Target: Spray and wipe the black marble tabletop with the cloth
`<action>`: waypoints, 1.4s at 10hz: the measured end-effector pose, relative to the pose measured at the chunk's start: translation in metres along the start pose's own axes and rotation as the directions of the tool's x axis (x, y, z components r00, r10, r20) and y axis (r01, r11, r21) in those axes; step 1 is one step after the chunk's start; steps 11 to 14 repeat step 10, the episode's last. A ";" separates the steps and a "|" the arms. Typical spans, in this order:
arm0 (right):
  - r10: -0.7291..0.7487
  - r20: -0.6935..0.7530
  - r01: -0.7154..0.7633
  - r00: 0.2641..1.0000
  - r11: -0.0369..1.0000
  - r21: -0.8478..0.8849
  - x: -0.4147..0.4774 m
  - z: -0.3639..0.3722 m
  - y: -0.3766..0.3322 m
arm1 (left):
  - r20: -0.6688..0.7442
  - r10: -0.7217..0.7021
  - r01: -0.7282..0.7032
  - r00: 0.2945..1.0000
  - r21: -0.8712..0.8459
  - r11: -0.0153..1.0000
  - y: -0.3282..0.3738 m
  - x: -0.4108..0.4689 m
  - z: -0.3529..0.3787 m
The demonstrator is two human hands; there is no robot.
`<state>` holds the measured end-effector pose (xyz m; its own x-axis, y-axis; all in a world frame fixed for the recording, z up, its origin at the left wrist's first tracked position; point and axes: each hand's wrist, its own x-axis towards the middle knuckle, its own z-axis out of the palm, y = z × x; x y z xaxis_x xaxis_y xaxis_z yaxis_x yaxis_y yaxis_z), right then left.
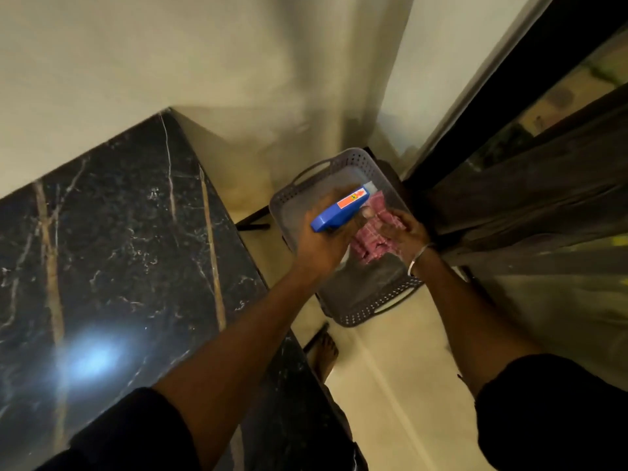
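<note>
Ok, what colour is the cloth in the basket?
Pink: the cloth in the grey basket, best seen in the head view.

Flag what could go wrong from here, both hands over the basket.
1. The left hand holds the blue spray bottle over the grey basket, so a stray squeeze could wet the basket, not the black marble tabletop.
2. The right hand grips the pink cloth inside; pulling it out may snag the perforated wall and drag the basket.
3. Glare on the tabletop could hide missed streaks.
</note>
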<state>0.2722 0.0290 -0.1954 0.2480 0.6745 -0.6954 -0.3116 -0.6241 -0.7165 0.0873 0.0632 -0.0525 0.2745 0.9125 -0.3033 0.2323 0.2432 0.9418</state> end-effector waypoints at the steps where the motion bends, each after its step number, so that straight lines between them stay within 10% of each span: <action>1: -0.016 0.029 0.018 0.999 0.995 -0.097 0.014 -0.001 0.017 | 0.017 0.021 -0.021 1.000 -0.017 1.000 -0.019 0.006 0.008; 3: -0.173 -0.126 0.138 0.977 0.959 -0.250 0.020 0.008 0.029 | -0.017 -0.029 0.028 0.999 -0.081 0.996 -0.050 0.016 0.018; 8: -0.466 -0.185 -0.017 0.865 0.343 -0.939 -0.001 0.017 0.022 | -0.112 -0.077 0.078 0.991 0.012 0.997 -0.057 -0.007 0.013; 14: -0.464 -0.147 0.005 0.874 0.311 -0.950 -0.060 0.018 -0.009 | -0.109 -0.238 0.241 0.965 0.008 0.971 -0.031 -0.045 0.007</action>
